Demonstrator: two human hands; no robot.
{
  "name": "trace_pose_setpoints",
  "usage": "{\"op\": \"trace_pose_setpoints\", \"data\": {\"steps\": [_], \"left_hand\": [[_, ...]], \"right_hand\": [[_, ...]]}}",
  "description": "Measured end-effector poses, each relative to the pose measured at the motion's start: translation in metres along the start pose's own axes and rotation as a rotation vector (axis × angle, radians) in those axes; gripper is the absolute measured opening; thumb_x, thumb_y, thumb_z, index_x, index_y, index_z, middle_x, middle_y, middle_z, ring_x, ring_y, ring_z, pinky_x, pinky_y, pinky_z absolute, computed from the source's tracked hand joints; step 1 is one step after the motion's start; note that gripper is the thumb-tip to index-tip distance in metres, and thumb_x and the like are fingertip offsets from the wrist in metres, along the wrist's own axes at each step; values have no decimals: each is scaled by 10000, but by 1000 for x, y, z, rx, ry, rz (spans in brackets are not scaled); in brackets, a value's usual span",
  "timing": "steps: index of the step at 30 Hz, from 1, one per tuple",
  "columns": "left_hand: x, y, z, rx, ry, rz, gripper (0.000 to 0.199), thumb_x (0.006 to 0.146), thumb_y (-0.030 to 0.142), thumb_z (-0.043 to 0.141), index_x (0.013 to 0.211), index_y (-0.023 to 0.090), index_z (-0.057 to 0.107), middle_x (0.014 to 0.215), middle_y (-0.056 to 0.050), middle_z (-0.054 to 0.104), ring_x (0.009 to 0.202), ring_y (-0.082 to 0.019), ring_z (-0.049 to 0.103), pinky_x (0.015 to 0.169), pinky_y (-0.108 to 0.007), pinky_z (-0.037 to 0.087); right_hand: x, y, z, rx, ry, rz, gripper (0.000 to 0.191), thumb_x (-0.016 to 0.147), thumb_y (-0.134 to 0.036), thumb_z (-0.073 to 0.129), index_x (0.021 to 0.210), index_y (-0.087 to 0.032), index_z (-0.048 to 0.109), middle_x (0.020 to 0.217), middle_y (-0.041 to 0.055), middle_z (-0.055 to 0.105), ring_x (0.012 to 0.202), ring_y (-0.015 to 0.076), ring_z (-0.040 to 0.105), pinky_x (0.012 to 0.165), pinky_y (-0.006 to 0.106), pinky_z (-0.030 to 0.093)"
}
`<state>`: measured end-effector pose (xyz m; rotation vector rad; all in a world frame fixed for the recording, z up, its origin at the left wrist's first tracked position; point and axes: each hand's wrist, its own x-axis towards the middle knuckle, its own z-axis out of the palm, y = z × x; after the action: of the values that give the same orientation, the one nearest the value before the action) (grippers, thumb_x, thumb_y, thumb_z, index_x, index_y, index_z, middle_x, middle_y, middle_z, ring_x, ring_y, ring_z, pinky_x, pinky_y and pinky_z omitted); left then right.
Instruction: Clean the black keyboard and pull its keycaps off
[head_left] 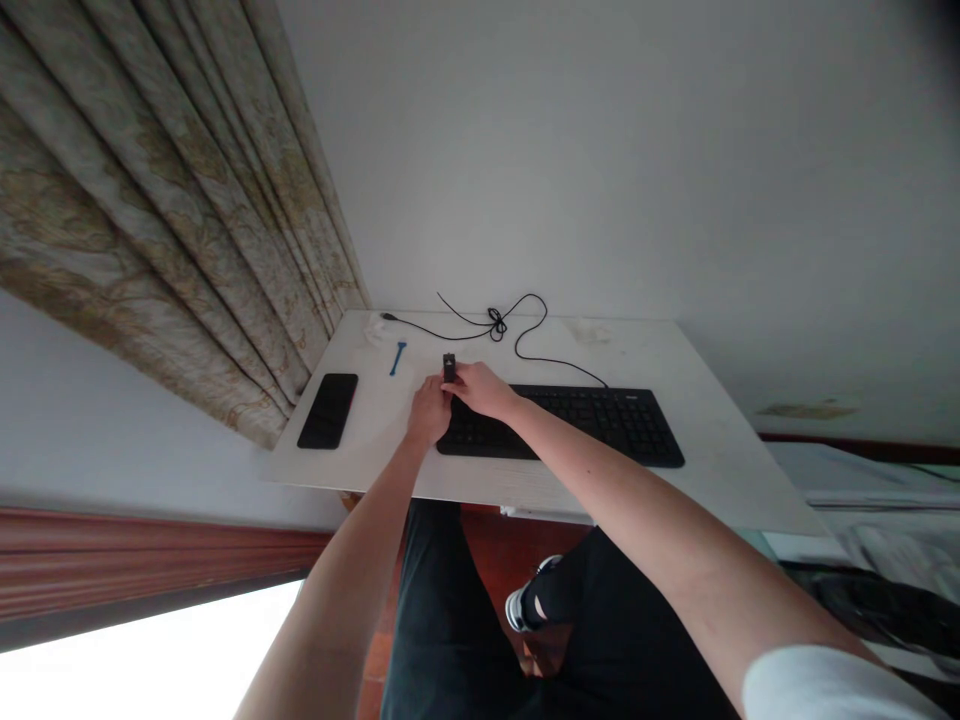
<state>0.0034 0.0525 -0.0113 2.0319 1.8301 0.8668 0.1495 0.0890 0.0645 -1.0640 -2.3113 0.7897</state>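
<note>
1. A small black block [449, 367] with a light mark on its face is held up between the two hands, over the table [367, 425] and just beyond the top left corner of the black keyboard [622, 425].
2. The block's lower end is gripped by the left hand [430, 408]; its fingers are closed, with their tips at the lower left side of the block.
3. The block's right side is pinched by the right hand [484, 388], whose fingers are bent in toward it; the exact place of the thumb cannot be told.
4. The block's upper part is left uncovered, projecting beyond the fingertips of both hands.
5. The keyboard is partly covered by the right hand and forearm; its black cable [497, 325] is bundled near the wall [562, 150].
6. A blue double-ended tool [397, 358] is seen left of the block, and a black smartphone [328, 411] is laid near the table's left edge.
</note>
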Motion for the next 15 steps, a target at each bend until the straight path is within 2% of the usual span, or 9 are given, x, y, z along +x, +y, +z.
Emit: {"op": "trace_pose_setpoints", "data": {"steps": [9, 12, 15], "left_hand": [[0, 2, -2, -10, -2, -8, 215, 999, 196, 412, 1141, 174, 572, 1157, -138, 631, 1122, -265, 611, 958, -413, 483], [0, 4, -3, -9, -2, -18, 195, 977, 171, 444, 1115, 185, 580, 1164, -127, 628, 1119, -257, 614, 971, -407, 479], [-1, 6, -4, -14, 0, -22, 176, 956, 150, 461, 1070, 188, 590, 1141, -120, 631, 1097, -255, 620, 974, -411, 481]], "right_hand": [[-10, 6, 4, 62, 37, 40, 107, 922, -238, 682, 1011, -185, 708, 893, 65, 744, 861, 210, 706, 779, 274, 482], [2, 5, -3, 89, 61, 50, 92, 912, -198, 665, 980, -155, 710, 861, 54, 739, 799, 183, 693, 736, 257, 474], [22, -2, -14, 84, 24, 92, 88, 891, -166, 655, 946, -141, 719, 802, 40, 732, 733, 159, 681, 684, 234, 459]]}}
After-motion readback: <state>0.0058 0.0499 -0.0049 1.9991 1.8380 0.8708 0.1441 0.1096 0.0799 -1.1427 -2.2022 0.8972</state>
